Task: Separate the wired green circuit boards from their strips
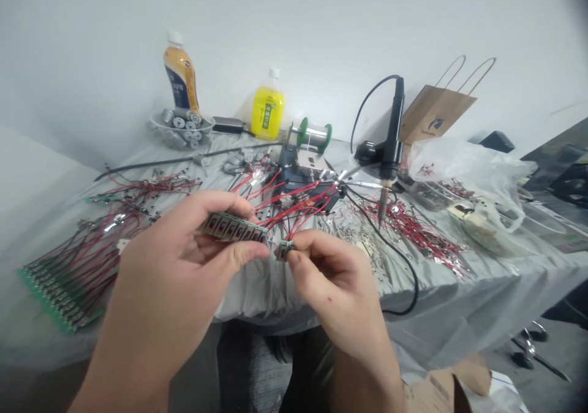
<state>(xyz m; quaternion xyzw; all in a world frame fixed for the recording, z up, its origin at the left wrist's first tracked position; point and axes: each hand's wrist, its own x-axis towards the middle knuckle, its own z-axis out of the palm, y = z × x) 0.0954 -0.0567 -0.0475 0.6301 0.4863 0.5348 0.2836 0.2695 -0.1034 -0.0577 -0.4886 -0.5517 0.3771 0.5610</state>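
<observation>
At frame centre, our left hand (184, 247) pinches a green strip of small circuit boards (234, 227), while our right hand (333, 278) pinches one detached green board (283, 250).

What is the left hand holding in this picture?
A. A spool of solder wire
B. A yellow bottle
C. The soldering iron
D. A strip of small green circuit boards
D: the left hand pinches a strip of small green circuit boards between thumb and fingers, while the right hand holds one single small board beside its end; the soldering iron stands in its holder on the table.
</observation>
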